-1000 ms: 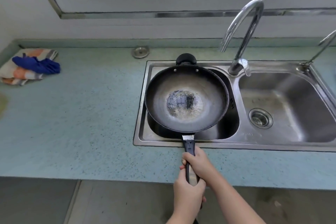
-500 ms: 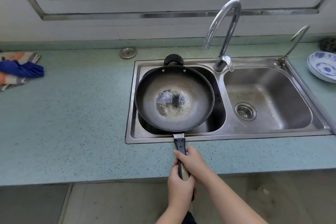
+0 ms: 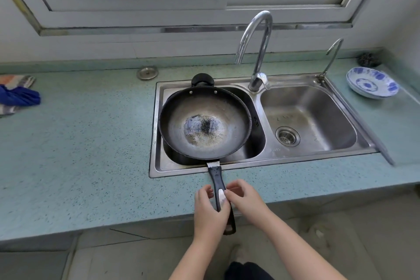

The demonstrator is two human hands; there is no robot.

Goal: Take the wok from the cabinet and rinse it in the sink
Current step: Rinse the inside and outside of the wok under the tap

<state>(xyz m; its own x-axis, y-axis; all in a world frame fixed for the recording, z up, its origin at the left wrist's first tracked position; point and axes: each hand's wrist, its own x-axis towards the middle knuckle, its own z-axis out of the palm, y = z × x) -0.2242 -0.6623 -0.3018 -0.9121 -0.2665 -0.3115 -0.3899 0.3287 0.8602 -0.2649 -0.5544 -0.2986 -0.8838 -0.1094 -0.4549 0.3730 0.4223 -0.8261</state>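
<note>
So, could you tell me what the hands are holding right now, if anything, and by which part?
The wok by its long black handle: the left hand and right hand sit loosely on either side of it, fingers opening.

Speckled teal counter [image 3: 75, 157] under the window, steel double sink [image 3: 268, 161] set into it. At 9 o'clock, a blue cloth [image 3: 19, 97] on a striped towel [image 3: 16, 79]. Round metal disc [image 3: 147, 73] at 11. Blue-and-white plates [image 3: 372, 85], stacked, at 2; a dark scrubber [image 3: 369, 59] just behind them.
</note>
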